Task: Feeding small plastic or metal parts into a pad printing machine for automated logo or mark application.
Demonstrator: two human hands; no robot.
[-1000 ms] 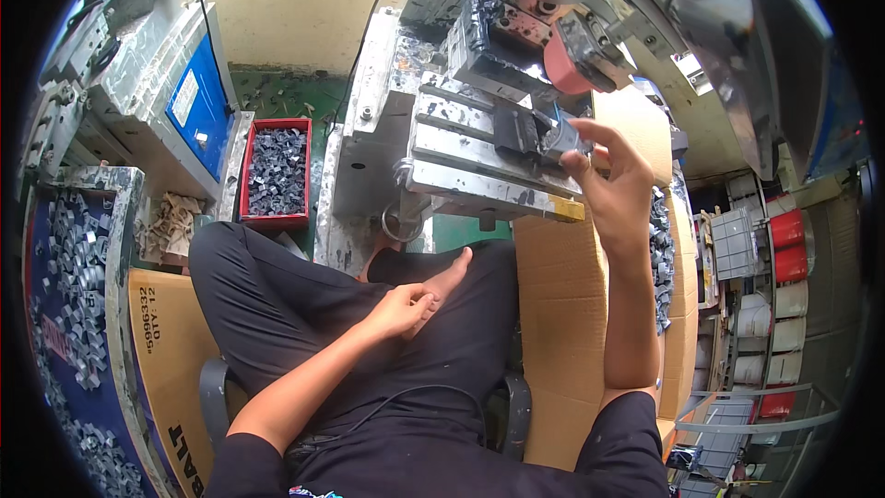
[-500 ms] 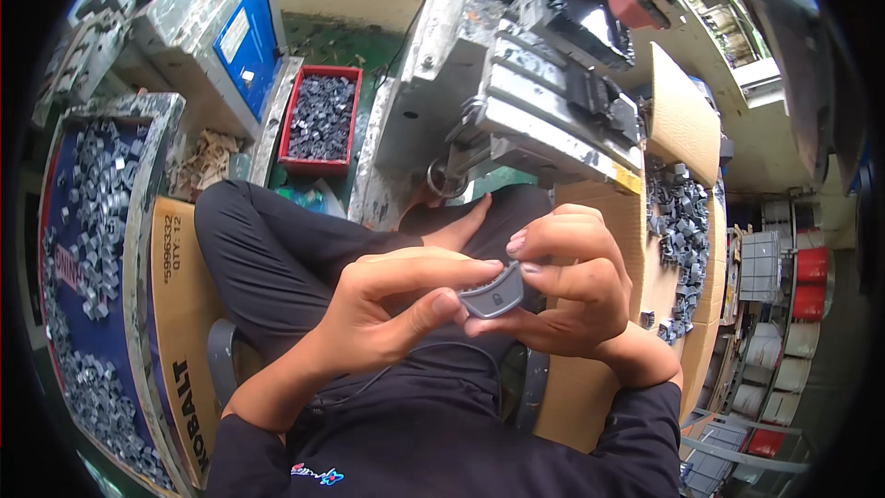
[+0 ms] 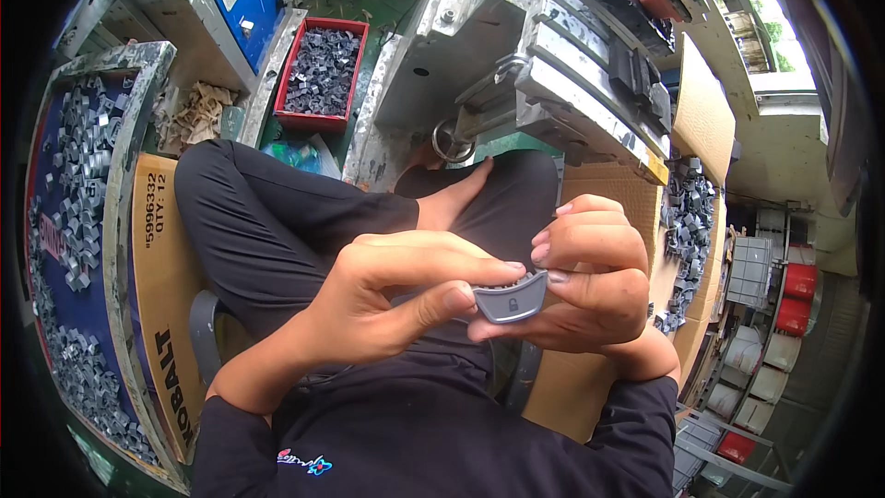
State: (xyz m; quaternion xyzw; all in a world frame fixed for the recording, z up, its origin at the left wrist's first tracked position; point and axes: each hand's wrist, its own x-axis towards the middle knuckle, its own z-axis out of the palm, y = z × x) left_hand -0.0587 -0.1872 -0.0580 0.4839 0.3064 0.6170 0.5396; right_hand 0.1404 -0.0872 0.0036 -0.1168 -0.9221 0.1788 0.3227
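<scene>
Both hands meet over my lap on a small grey plastic part point(image 3: 510, 300) with a curved top edge and a padlock symbol moulded on its face. My left hand point(image 3: 392, 300) pinches its left end between thumb and fingertips. My right hand point(image 3: 590, 281) cups the right end, fingers curled over the top. I sit cross-legged in dark trousers, with one bare foot point(image 3: 456, 198) showing above the hands. A grey metal press machine point(image 3: 562, 83) stands just beyond my knees.
A red bin point(image 3: 323, 69) of small grey parts sits at the back left. A blue-lined tray point(image 3: 69, 221) with several grey parts runs along the left. Cardboard point(image 3: 161, 286) lies under my left leg. Loose grey parts point(image 3: 687, 221) pile on cardboard at the right.
My right hand came down from the machine to my lap, carrying the grey part. My left hand rose from my thigh and took hold of the part's other end.
</scene>
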